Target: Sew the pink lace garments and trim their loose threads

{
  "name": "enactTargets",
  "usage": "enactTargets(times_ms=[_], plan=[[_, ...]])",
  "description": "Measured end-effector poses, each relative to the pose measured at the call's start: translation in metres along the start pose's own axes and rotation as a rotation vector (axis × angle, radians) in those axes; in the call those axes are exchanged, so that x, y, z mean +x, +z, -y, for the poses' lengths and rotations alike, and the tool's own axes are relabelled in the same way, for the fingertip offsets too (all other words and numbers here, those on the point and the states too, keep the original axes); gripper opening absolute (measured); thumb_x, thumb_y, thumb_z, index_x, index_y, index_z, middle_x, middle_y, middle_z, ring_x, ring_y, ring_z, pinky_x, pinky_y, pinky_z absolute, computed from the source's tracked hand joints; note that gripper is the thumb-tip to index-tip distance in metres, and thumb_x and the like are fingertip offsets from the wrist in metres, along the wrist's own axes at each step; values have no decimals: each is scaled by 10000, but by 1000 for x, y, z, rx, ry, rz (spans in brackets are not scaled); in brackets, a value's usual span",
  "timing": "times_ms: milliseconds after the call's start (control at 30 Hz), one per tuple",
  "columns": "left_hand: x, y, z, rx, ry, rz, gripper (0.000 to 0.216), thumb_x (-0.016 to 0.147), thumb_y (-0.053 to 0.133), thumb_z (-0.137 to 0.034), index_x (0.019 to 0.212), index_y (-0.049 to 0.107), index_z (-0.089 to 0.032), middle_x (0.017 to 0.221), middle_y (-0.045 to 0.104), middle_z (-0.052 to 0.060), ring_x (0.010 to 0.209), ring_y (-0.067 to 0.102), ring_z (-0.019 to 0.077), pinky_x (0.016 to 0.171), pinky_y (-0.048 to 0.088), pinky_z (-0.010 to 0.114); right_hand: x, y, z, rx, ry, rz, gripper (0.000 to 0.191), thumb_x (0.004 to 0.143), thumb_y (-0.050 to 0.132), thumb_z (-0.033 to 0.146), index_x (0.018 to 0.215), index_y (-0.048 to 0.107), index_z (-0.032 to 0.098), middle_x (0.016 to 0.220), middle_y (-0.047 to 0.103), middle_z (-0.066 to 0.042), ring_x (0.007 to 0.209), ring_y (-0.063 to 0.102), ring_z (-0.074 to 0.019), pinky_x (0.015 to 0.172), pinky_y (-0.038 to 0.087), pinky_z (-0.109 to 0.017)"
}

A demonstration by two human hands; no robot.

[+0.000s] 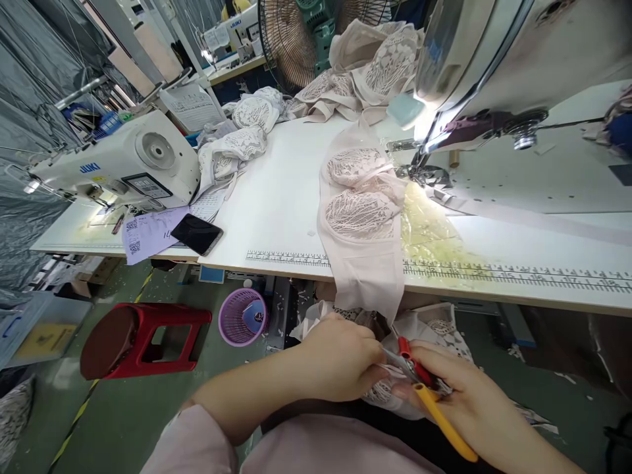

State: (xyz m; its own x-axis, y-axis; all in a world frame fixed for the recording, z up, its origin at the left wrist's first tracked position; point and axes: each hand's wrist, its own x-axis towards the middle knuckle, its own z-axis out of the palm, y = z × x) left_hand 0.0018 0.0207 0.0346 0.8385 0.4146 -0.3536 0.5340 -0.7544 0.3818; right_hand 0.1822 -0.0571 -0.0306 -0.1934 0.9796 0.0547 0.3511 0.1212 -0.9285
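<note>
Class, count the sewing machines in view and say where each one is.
3. The near machine looms top right over the table; a white machine sits at left; a third machine stands far back, left of the fan. Others may be hidden.

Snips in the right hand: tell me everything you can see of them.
The snips are small thread clippers with one red arm, one yellow arm, both plastic-looking, and short grey metal blades. The right hand grips them below the table edge. The yellow arm points back toward the wearer, and the blades aim left at the lace fabric that the left hand pinches. Blades open or closed: unclear.
</note>
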Motion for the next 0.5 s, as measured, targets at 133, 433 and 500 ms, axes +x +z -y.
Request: enactTargets(times_ms=[133, 433, 500], plan=[[2, 3, 0, 56, 62, -15, 239, 923, 550, -345, 902, 690, -152, 859, 706, 54, 868, 634, 225, 811, 436, 375, -4, 4, -9, 7, -47, 27, 161, 854, 595, 257, 701, 573, 213, 666, 553, -7, 589, 542, -174, 520, 469, -241], [-22, -13, 29, 70, 109, 30, 210, 949, 507, -245, 1024, 677, -146, 950, 672, 93, 1003, 565, 251, 1071, 293, 590, -6, -7, -11, -11, -186, 107, 154, 885, 538, 154, 750, 519, 226, 699, 510, 8, 602, 516, -145, 530, 433, -221], [-29, -12, 42, -86, 134, 3, 220, 948, 501, -222, 1055, 672, -135, 932, 670, 103, 954, 579, 226, 1017, 396, 468, -8, -10, -14, -2, -189, 143, 129, 892, 553, 175, 780, 545, 238, 708, 533, 8, 600, 538, -141, 533, 451, -213]])
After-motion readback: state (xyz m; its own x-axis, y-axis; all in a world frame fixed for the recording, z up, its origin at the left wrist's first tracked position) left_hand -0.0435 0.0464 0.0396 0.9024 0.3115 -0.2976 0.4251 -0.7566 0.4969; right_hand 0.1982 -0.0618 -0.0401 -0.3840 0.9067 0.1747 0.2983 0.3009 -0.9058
